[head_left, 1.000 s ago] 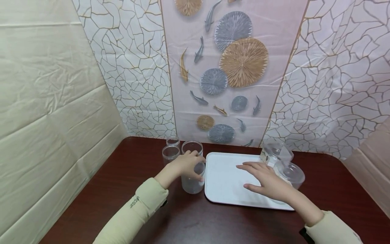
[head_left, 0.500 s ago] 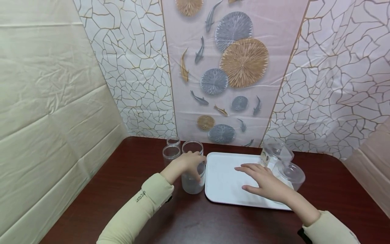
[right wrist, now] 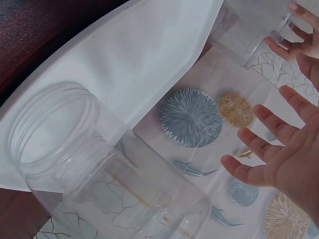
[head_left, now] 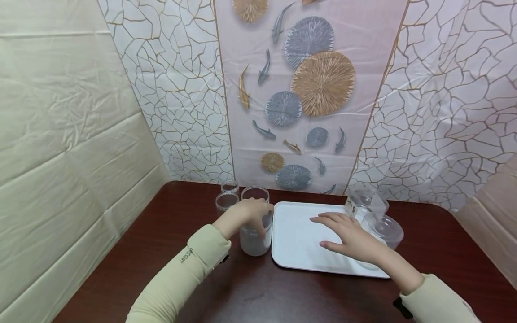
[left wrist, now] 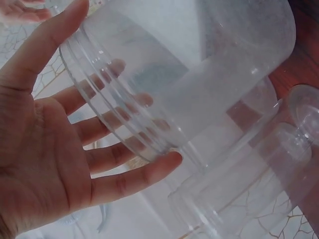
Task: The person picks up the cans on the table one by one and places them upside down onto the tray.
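My left hand [head_left: 252,219] holds a clear jar [head_left: 255,246] by its mouth on the dark table, just left of the white tray [head_left: 299,258]. In the left wrist view, the thumb lies on one side of the jar's threaded rim [left wrist: 107,112], with the fingers on the other and seen through the wall. Over the tray, my right hand [head_left: 352,237] has its fingers spread and touches nothing. Beside it, another clear jar [right wrist: 134,184] stands upside down, its threaded mouth on the tray.
Behind the held jar stand several upright clear jars, including a wide one [head_left: 255,193] and a narrower one [head_left: 227,201]. A clear angular container [head_left: 369,201] with a label is at the tray's back right. A patterned cloth wall [head_left: 194,112] closes off the table's far side.
My left hand and forearm have shifted slightly right, its fingers settling closer round the jar's mouth. The right hand has drifted a little left. The jars and tray keep their places.
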Demonstrator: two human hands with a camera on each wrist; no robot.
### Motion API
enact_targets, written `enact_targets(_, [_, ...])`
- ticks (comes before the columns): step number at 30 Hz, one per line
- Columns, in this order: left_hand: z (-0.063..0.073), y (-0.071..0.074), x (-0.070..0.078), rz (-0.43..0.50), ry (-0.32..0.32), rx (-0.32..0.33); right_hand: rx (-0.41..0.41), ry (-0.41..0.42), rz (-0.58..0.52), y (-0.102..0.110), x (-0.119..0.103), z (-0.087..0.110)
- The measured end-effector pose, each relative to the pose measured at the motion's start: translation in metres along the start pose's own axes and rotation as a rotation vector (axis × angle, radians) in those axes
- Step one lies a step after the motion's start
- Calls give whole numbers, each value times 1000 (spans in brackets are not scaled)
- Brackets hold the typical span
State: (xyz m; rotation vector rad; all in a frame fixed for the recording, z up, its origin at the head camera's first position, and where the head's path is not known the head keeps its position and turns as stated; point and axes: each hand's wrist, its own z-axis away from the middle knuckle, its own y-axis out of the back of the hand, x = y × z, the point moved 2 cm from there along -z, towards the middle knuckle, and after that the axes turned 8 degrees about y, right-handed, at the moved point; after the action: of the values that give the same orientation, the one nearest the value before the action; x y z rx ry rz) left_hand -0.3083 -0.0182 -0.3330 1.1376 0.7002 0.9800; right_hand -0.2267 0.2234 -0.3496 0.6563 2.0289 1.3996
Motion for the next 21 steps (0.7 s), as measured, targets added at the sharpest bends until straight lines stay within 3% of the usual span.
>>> enact_targets(5, [6, 5, -1, 25, -34, 12, 2, 19, 9, 2, -3, -3])
enact_targets(13, [12, 10, 2, -12, -83, 45, -17, -10, 1, 4, -4, -10])
enact_targets(21, [20, 17, 1, 10, -172, 139, 20, -15, -21, 5, -2, -15])
